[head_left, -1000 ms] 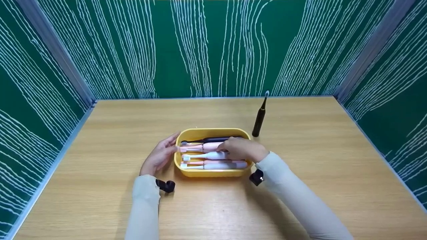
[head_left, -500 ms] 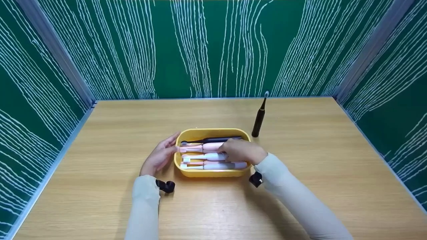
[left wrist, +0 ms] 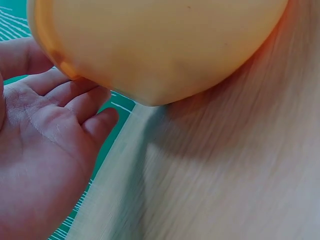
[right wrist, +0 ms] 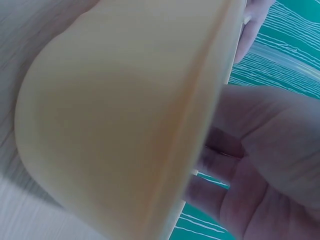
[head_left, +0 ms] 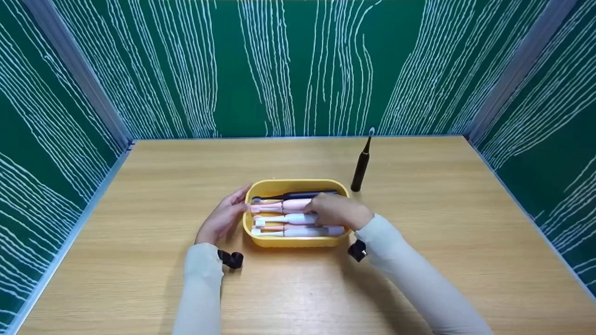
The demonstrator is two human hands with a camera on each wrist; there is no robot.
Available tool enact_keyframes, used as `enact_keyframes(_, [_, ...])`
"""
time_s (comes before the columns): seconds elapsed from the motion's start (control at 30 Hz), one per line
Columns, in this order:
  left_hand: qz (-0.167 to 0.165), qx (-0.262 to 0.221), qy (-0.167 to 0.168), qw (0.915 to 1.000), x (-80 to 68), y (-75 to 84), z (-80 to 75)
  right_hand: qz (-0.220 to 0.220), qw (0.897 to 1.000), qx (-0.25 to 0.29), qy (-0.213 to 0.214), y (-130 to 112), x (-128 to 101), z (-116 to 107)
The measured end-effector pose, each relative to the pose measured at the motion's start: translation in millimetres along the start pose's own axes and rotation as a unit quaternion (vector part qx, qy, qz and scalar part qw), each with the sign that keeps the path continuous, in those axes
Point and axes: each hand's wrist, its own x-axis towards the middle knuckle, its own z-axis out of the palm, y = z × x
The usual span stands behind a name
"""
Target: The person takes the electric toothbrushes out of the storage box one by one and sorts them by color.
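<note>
Almost nothing has moved; only the right hand (head_left: 339, 210) has slid a tiny bit up inside the tray (head_left: 274, 187). Its fingers curl over the pink brush (head_left: 285, 205) there, but I cannot tell if they pinch it. Flat, straight left hand (head_left: 222, 218) fingers press the tray's left side. If the pink brush slips, it could bump the others. Behind the tray stands a black brush (head_left: 361, 168) on the wood table (head_left: 139, 195). Green walls (head_left: 298, 65) stand around.

Left hand (head_left: 222, 218) lies open, fingers straight; right hand (head_left: 339, 210) reaches palm-down, fingers curled.
</note>
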Motion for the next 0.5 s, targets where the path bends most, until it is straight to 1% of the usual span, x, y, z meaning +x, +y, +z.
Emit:
enact_keyframes(0.13, [0.009,-0.001,0.001,1.0,0.7,-0.4,1.4,-0.021,1.0,-0.008,0.007,0.5,0.5,0.2])
enact_keyframes(0.27, [0.007,0.006,0.009,0.9999,1.6,-0.7,3.7,-0.032,0.999,-0.014,0.01,1.3,0.5,0.2])
enact_keyframes(0.4, [-0.008,0.042,0.023,0.9988,2.9,0.5,4.9,-0.021,1.0,-0.015,0.005,1.3,0.1,-0.2])
enact_keyframes(0.5, [-0.018,0.058,0.034,0.9976,3.7,1.5,5.5,-0.014,1.0,-0.017,0.002,0.7,0.4,-0.1])
